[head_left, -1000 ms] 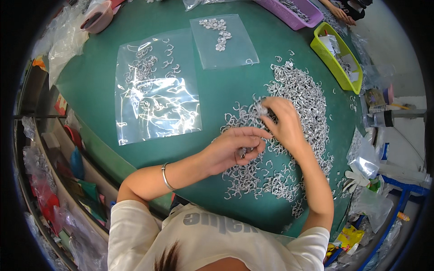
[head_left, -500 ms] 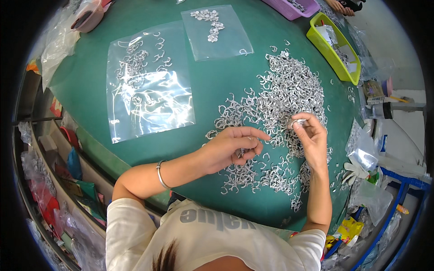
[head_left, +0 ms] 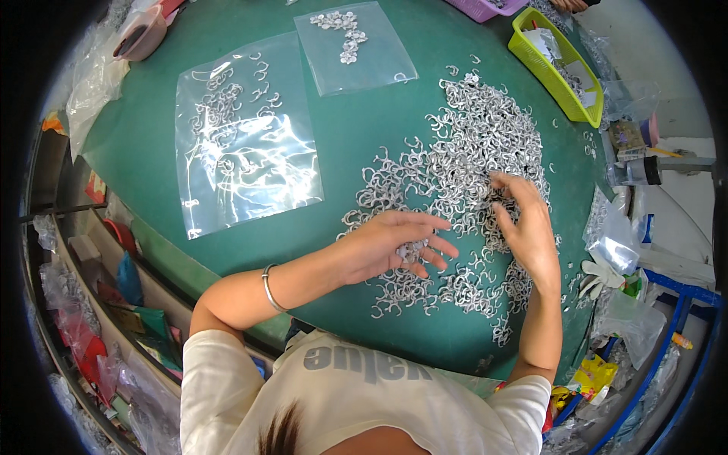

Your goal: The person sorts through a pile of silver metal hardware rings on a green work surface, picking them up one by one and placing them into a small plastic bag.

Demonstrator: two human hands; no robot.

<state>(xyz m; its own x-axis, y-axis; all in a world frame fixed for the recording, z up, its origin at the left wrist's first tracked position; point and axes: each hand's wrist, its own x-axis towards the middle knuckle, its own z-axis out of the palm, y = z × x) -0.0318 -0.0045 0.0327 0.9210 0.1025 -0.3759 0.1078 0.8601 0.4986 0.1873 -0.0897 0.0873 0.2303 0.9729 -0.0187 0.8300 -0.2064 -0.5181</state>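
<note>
A wide heap of small C-shaped silvery metal pieces (head_left: 485,121) spreads over the green table. At its near left side my left hand (head_left: 371,246) is half open, palm turned up, with a few small silvery pieces (head_left: 413,249) cupped in the palm and fingers. My right hand (head_left: 535,239) hovers over the right part of the heap, thumb and fingers apart, and nothing shows between them. Whether its fingertips touch the pieces I cannot tell. Farther left lies a clear plastic bag (head_left: 258,171) with similar C-shaped pieces on it.
Behind lies a smaller clear bag (head_left: 379,68) bearing small pale pieces. A green basket (head_left: 557,83) and a purple basket (head_left: 485,9) stand at the far right, a pink bowl (head_left: 144,38) at the far left. A white glove (head_left: 601,279) lies by the right edge.
My right thumb and fingers have parted from a pinch on a small piece, which no longer shows there. My left fingers have spread somewhat, revealing the pieces in the palm.
</note>
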